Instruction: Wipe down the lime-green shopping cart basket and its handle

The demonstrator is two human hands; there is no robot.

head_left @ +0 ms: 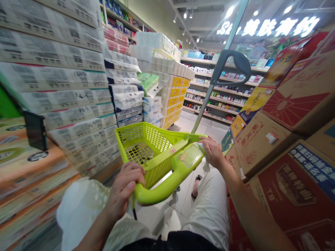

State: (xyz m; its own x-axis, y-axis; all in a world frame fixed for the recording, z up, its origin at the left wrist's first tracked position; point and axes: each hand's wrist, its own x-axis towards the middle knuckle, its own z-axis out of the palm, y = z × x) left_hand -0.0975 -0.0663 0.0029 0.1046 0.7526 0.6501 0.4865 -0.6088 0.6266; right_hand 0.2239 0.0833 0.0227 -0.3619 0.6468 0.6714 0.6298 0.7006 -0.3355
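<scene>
A lime-green shopping cart stands right in front of me, its upper basket with nothing visible in it. My left hand is closed around the left end of the cart's handle. At the right end, my right hand grips the handle with bent fingers. Something thin and white, perhaps a tissue, hangs beneath the right hand. A clear panel is set into the handle. From behind the right side of the basket rises a metal pole with a grey loop grip.
Stacked white packs wall the left side, with orange packs nearer me. Red and brown cartons crowd the right. Beyond a tiled aisle are stocked shelves and yellow-and-white packs. A foot shows below the cart.
</scene>
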